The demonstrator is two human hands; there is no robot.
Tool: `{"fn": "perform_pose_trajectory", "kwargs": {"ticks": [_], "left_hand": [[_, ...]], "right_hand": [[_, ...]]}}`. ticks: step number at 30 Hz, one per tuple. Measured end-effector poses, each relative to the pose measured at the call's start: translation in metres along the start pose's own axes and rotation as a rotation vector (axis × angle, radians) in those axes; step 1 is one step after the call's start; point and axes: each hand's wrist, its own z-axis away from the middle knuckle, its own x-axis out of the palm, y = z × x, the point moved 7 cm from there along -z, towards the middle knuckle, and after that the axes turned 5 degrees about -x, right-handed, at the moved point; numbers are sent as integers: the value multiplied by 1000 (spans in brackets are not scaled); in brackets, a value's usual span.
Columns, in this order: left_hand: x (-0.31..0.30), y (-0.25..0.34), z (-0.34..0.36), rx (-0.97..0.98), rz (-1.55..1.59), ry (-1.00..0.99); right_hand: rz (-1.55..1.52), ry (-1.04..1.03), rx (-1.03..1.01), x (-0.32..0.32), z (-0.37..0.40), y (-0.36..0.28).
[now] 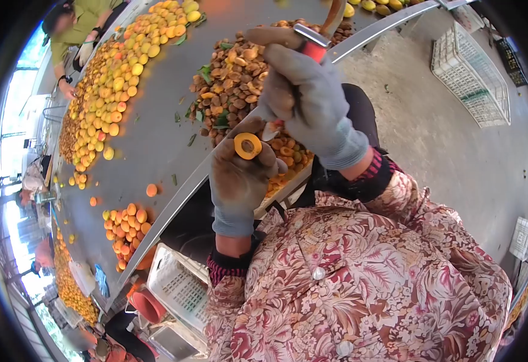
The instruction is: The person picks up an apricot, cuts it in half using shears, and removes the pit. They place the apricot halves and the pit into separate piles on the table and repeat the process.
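My left hand (235, 184), in a stained grey work glove, holds an apricot half (248, 146) with its cut face up; a brown pit or hollow shows in the middle. Just to the right, my gloved right hand (315, 93) is closed around a red-handled knife (313, 52). Its short blade (271, 130) points down beside the fruit, apart from it as far as I can see. Under my hands, partly hidden, are orange apricot halves (287, 158) in a container. A heap of brown apricot pits (231, 78) lies on the metal table behind my hands.
The metal table (155, 130) carries a long bank of whole apricots (119, 84) and a smaller pile (126, 230). Its raised rim (176, 208) runs before me. White crates (470, 75) stand on the floor at right, another (178, 280) at lower left. A co-worker (86, 30) reaches in at upper left.
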Motion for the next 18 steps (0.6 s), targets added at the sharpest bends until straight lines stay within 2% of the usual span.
{"fn": "perform_pose_trajectory", "kwargs": {"ticks": [2,7,11,13,15,17,18], "left_hand": [[2,-8,1,-18,0,-7],[-2,-19,1,-86,96,122],[1,-25,-3,-65,23,135],[-8,-19,-3,41,-302,322],[-16,-14,-3,44,-396,297],[-20,-16,-4,49,-489,271],[-26,-15,-4,111,-488,420]], "right_hand": [[53,70,-8,-3,2,4],[97,111,-39,-9,7,9],[131,151,-23,-6,13,11],[137,176,-22,-5,14,14],[3,303,31,-17,16,27],[2,315,31,-20,19,34],[2,328,31,-20,19,36]]}}
